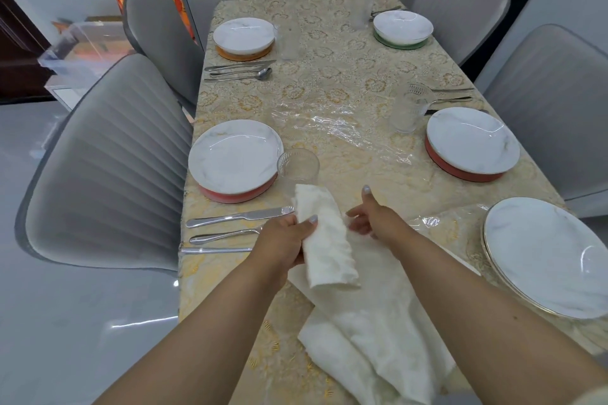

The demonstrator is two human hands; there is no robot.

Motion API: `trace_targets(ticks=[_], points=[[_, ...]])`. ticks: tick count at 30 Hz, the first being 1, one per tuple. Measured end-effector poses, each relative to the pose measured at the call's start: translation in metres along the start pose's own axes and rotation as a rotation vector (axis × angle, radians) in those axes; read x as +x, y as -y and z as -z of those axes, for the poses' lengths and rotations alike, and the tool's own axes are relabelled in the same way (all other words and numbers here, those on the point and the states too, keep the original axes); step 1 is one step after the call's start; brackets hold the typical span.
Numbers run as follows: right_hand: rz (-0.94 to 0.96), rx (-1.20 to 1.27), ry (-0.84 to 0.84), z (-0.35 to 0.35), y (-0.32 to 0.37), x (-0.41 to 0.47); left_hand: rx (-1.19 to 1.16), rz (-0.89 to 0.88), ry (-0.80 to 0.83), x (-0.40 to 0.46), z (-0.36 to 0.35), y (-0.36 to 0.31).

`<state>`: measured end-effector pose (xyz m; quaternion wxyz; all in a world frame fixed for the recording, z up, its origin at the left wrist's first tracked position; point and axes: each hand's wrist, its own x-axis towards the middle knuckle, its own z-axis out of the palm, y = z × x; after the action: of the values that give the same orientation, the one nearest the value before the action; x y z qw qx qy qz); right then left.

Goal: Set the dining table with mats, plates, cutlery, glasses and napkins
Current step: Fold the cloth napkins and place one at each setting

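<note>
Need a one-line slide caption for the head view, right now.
Left hand grips a rolled white napkin beside the near-left plate, right hand open over more napkins.

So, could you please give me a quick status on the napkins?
Left hand grips rolled napkin. Right hand open, holds nothing. Spare napkins heaped at near edge. Glass just beyond the roll.

Soft white cloth napkin (327, 237), glossy marbled plate (235, 156), shiny metal knife (240, 216), wrinkled clear plastic table cover (345, 128)
</note>
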<state>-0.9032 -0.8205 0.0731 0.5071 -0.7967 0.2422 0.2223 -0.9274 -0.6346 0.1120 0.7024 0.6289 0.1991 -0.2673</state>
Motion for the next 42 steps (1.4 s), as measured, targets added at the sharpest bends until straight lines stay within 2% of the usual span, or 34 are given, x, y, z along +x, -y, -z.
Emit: trace_targets(ticks=[1, 4, 5, 8, 12, 18, 21, 23, 25, 27, 29, 32, 36, 37, 39, 42], points=[[0.01, -0.047, -0.004, -0.002, -0.001, 0.0, 0.014, 0.019, 0.009, -0.001, 0.001, 0.001], [0.202, -0.225, -0.223, 0.002, 0.0, 0.004, 0.035, 0.078, 0.02, -0.002, 0.004, 0.005], [0.209, -0.175, -0.192, 0.004, 0.0, 0.007, 0.035, 0.097, 0.012, -0.002, 0.006, 0.005], [0.072, -0.054, 0.002, 0.005, 0.0, 0.01, 0.017, 0.128, -0.001, -0.003, 0.009, 0.006], [0.075, -0.096, -0.006, -0.006, -0.004, -0.005, -0.039, 0.163, 0.003, -0.004, 0.011, 0.008], [-0.07, -0.111, 0.227, -0.013, -0.017, -0.022, -0.03, 0.161, 0.011, 0.004, 0.013, 0.012], [-0.137, 0.082, 0.288, -0.007, -0.018, -0.019, 0.085, 0.134, 0.032, 0.011, 0.005, 0.01], [-0.064, 0.285, 0.239, -0.008, -0.012, -0.018, 0.171, 0.093, 0.012, 0.017, -0.003, 0.009], [0.024, 0.36, 0.147, -0.014, -0.006, -0.017, 0.374, -0.013, -0.065, 0.024, -0.008, 0.009], [0.033, 0.302, 0.028, -0.02, -0.005, -0.01, 0.709, -0.145, -0.166, 0.026, -0.011, 0.008], [-0.015, 0.211, -0.047, -0.025, -0.006, 0.001, 0.887, -0.202, -0.259, 0.024, -0.013, 0.007], [-0.012, -0.077, -0.063, -0.029, -0.007, 0.008, 0.959, -0.227, -0.327, 0.024, -0.018, 0.015], [-0.03, -0.333, 0.033, -0.035, -0.011, 0.008, 1.02, -0.228, -0.339, 0.019, -0.025, 0.029], [-0.047, -0.313, 0.06, -0.034, -0.013, 0.008, 1.002, -0.235, -0.336, 0.017, -0.027, 0.032], [-0.092, -0.081, 0.086, -0.027, -0.012, 0.008, 0.936, -0.221, -0.312, 0.014, -0.03, 0.037], [-0.06, 0.159, 0.073, -0.016, -0.005, 0.009, 0.732, -0.148, -0.273, 0.02, -0.029, 0.038]])
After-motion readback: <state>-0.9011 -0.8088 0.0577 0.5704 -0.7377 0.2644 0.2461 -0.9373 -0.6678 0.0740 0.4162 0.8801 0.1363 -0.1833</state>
